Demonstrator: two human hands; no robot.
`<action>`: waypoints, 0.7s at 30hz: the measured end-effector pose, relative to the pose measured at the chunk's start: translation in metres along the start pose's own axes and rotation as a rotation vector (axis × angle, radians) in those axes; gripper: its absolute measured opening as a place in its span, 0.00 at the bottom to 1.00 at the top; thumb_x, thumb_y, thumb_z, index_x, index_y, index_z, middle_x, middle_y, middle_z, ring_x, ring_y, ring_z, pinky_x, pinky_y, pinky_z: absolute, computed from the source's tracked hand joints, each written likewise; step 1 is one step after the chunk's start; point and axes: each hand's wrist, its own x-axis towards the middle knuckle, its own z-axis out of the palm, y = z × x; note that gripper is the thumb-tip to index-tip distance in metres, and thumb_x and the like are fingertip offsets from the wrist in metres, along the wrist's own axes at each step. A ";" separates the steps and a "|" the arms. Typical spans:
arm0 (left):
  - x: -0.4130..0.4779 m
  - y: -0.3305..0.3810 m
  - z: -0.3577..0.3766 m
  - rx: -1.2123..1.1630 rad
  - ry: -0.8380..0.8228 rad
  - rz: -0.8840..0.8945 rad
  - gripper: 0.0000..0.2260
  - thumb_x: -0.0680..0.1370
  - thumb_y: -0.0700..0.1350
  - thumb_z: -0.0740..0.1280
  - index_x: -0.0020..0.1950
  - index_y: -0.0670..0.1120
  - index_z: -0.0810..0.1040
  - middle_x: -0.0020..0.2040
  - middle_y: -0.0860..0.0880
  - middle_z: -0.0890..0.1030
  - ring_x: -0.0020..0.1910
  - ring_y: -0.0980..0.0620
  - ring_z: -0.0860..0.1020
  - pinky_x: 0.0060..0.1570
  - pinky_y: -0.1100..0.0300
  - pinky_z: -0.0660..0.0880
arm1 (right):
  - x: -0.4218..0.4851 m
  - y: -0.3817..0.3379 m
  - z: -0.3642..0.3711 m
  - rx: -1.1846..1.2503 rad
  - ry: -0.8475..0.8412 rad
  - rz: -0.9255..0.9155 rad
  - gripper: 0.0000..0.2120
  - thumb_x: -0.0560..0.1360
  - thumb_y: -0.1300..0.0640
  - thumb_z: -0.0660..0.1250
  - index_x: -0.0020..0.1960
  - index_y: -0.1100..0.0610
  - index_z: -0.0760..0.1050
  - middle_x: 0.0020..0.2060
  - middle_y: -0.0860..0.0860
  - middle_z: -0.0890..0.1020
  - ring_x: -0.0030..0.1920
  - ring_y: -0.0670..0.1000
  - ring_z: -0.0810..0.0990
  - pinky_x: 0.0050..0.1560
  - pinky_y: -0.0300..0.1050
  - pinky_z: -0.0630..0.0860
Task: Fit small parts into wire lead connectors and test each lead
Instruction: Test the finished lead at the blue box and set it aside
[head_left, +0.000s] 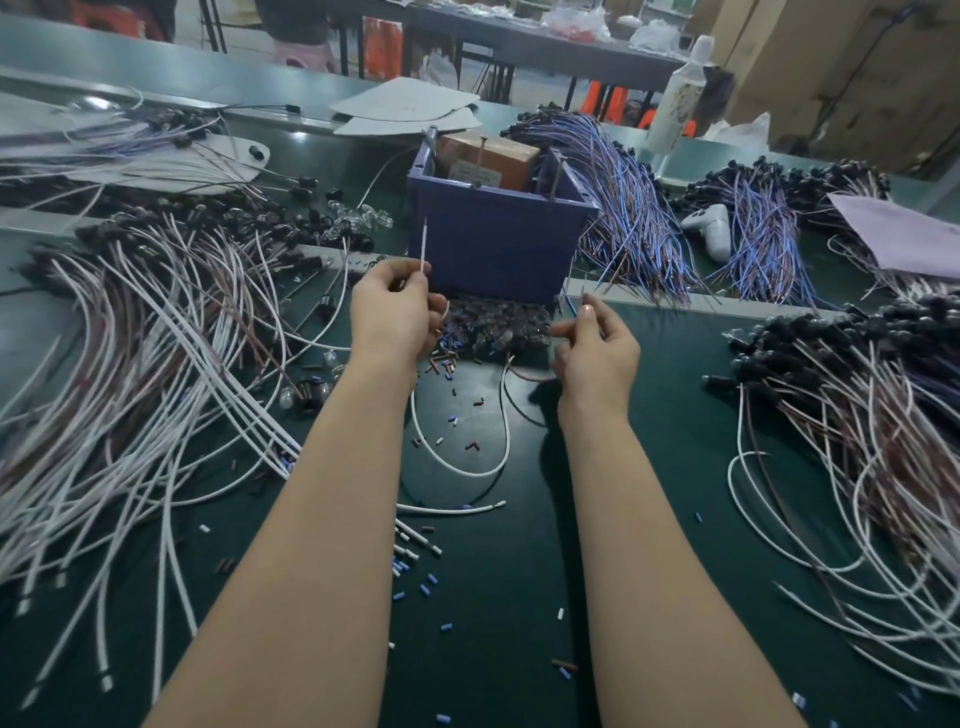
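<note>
Your left hand pinches a white lead just in front of the bin. The lead's free end points straight up, long axis vertical. Your right hand curls on a brown wire. Your fingers hide the pinched part. The label on the box in the bin is too blurred to read.

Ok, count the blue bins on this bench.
1. The blue bin stands just beyond the left hand and right hand, a brown box inside it; others may be hidden.
</note>
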 end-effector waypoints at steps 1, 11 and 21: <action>0.001 0.001 0.003 0.047 0.007 0.024 0.08 0.82 0.38 0.56 0.49 0.46 0.73 0.31 0.49 0.72 0.17 0.61 0.65 0.18 0.71 0.60 | 0.001 0.001 0.001 -0.036 -0.003 -0.008 0.08 0.82 0.62 0.56 0.57 0.55 0.72 0.27 0.49 0.76 0.20 0.42 0.63 0.23 0.34 0.61; 0.015 0.016 0.023 0.050 -0.027 0.050 0.08 0.80 0.34 0.54 0.47 0.44 0.69 0.35 0.48 0.78 0.24 0.57 0.65 0.22 0.67 0.62 | 0.007 0.005 0.001 -0.076 -0.074 -0.054 0.09 0.78 0.66 0.60 0.47 0.52 0.69 0.36 0.49 0.81 0.33 0.43 0.71 0.38 0.39 0.67; 0.012 0.006 0.027 0.153 -0.074 0.130 0.07 0.81 0.37 0.57 0.49 0.48 0.69 0.36 0.51 0.82 0.23 0.60 0.70 0.24 0.67 0.65 | 0.016 -0.020 0.019 -0.093 -0.126 -0.243 0.05 0.79 0.62 0.62 0.51 0.53 0.72 0.36 0.49 0.80 0.30 0.43 0.70 0.33 0.38 0.67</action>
